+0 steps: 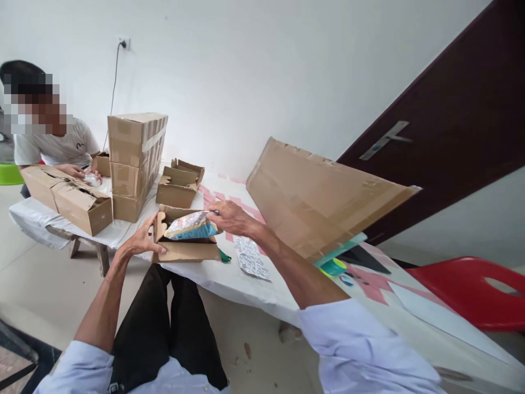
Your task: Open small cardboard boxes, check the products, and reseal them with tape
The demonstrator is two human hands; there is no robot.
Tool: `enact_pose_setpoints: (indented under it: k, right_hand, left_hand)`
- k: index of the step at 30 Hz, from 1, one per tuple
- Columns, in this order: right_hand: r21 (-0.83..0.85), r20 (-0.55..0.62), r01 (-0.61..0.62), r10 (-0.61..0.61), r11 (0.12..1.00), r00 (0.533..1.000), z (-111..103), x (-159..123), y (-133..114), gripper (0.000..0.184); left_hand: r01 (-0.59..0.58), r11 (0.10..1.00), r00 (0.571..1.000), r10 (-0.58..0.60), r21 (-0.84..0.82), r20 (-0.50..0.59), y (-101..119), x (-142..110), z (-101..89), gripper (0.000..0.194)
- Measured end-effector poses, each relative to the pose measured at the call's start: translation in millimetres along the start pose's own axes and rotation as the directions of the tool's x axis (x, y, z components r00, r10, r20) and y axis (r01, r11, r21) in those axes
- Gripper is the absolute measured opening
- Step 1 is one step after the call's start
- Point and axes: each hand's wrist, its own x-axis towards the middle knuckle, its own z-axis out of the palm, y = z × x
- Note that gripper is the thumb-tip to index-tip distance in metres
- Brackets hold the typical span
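An open cardboard box [192,251] lies at the table's near edge, with its flaps up. My left hand [143,239] grips the box's left end, thumb on the near side and fingers around the far side. Inside the box rests a plump printed packet [191,227], white and blue with a yellowish band, tilted upward to the right. Closed over the packet's right end is my right hand [229,217], with a small dark object showing at its fingertips. What kind of object that is, I cannot make out.
Behind stands another open box [178,189]; left are stacked taped boxes [127,180] and a long box [82,202]. A person [57,145] sits there, hands on clear material. Rightward are a written sheet [251,260], leaning cardboard [315,197], green tape [333,267] and a red chair [463,290].
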Motion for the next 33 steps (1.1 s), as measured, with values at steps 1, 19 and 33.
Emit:
enact_pose_setpoints:
  k: [1,19,33]
  right_hand:
    - [0.089,-0.022,-0.030,0.032,0.996,0.999,-8.5,-2.7,3.6,0.031]
    - [0.969,-0.032,-0.004,0.139,0.247,0.990,25.3,-22.8,-9.9,0.071]
    - [0.945,0.286,-0.327,0.439,0.018,0.852,86.3,-3.5,-2.2,0.033]
  left_hand:
    - [0.024,0.999,1.000,-0.024,0.024,-0.006,1.2,3.8,-2.9,0.133]
    - [-0.057,0.912,0.924,-0.106,-0.406,-0.368,117.7,23.9,6.7,0.055]
    - [0.238,0.867,0.899,-0.368,-0.438,-0.239,60.4,39.1,17.5,0.062]
